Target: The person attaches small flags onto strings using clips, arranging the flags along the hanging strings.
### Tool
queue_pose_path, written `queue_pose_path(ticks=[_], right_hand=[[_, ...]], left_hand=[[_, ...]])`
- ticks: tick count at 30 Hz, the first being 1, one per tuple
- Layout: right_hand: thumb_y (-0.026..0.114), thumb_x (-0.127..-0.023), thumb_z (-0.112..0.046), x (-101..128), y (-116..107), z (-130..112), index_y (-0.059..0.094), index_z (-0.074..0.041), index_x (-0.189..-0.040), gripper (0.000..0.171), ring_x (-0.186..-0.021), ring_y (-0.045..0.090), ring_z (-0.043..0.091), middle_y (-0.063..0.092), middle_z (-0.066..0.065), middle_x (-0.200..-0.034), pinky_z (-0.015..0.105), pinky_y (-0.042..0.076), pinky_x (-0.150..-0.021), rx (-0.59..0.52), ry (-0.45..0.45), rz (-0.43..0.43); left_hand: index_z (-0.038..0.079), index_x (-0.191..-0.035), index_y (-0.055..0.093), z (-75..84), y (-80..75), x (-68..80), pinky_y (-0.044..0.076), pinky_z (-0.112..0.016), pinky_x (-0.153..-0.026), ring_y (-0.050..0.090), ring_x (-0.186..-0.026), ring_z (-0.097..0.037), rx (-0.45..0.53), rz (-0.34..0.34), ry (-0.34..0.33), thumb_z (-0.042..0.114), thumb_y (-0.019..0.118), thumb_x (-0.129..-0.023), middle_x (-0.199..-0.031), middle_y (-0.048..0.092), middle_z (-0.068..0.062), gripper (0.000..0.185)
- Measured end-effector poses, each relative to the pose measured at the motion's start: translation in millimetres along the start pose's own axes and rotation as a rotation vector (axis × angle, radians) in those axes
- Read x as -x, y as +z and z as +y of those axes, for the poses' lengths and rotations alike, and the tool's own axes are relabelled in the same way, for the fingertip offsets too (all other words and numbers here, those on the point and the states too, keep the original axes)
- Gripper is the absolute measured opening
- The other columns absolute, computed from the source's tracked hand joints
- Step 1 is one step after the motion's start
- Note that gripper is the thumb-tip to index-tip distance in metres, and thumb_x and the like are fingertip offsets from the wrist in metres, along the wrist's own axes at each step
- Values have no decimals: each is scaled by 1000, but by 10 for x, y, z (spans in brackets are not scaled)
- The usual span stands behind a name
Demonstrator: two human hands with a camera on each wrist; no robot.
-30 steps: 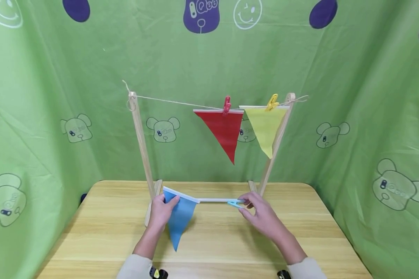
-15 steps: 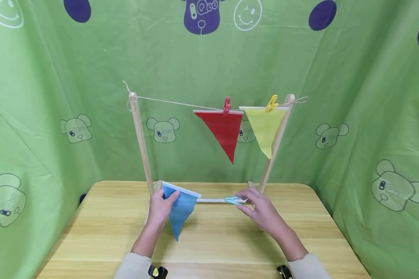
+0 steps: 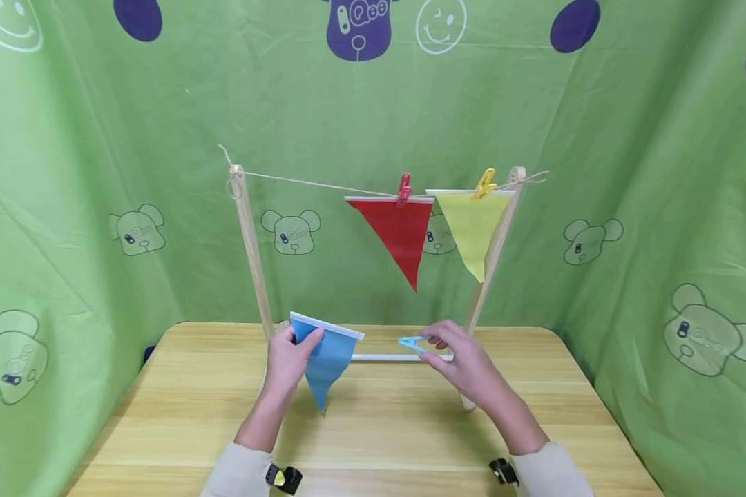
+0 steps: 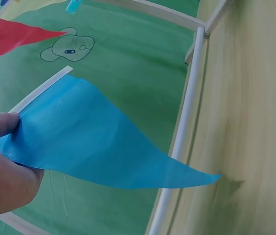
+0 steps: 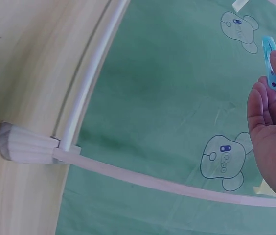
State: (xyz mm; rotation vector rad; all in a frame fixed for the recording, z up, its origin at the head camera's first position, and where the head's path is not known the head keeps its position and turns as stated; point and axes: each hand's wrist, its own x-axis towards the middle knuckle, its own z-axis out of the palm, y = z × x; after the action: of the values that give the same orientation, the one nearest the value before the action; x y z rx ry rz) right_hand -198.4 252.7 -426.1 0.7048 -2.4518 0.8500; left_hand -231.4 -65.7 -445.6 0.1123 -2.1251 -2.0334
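My left hand (image 3: 288, 359) pinches a blue triangular pennant (image 3: 329, 355) by the left part of its white top edge. The point of the pennant hangs down over the table, as the left wrist view also shows. My right hand (image 3: 466, 359) holds a light blue clothespin (image 3: 412, 342) between thumb and fingers, its nose turned left toward the pennant; the two are apart. Above, a string (image 3: 311, 181) carries a red pennant (image 3: 400, 235) held by a red clothespin (image 3: 404, 188). Beside it hangs a yellow pennant (image 3: 474, 231) with a yellow clothespin (image 3: 485, 183).
Two wooden posts, the left post (image 3: 251, 248) and the right post (image 3: 497, 252), hold the string's ends. A white crossbar (image 3: 382, 357) joins them low down, behind my hands. The wooden table (image 3: 373, 442) lies below; a green printed cloth (image 3: 348, 103) surrounds it.
My left hand has raised the blue pennant a little, its tip swinging slightly right. The light blue clothespin in my right hand has moved slightly up and left. The hanging pennants look unmoved.
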Motion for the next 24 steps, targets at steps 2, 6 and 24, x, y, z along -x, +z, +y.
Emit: queue_pose_path(ticks=[2, 6, 24], right_hand=[[85, -83, -6, -22, -12, -13, 72, -8, -118, 37, -91, 67, 19, 69, 3, -108, 35, 61, -77, -4, 3, 3], [85, -84, -6, -74, -40, -45, 72, -9, -118, 37, -92, 66, 17, 70, 1, -109, 34, 61, -79, -10, 2, 15], [84, -84, -4, -409, -193, -163, 70, -7, -117, 36, -93, 66, 15, 69, 4, -110, 33, 61, -82, -27, -81, 42]], left_hand=[[-4, -87, 70, 19, 8, -2, 49, -30, -79, 50, -93, -18, 8, 10, 13, 17, 81, -91, -94, 56, -5, 24], [-3, -79, 66, 53, 13, -4, 48, -28, -71, 51, -84, -16, 17, 22, 31, 15, 82, -89, -84, 54, -3, 26], [-4, -93, 70, 218, 25, -32, 54, -28, -73, 61, -80, -14, 55, 39, 49, 18, 81, -90, -85, 68, -5, 25]])
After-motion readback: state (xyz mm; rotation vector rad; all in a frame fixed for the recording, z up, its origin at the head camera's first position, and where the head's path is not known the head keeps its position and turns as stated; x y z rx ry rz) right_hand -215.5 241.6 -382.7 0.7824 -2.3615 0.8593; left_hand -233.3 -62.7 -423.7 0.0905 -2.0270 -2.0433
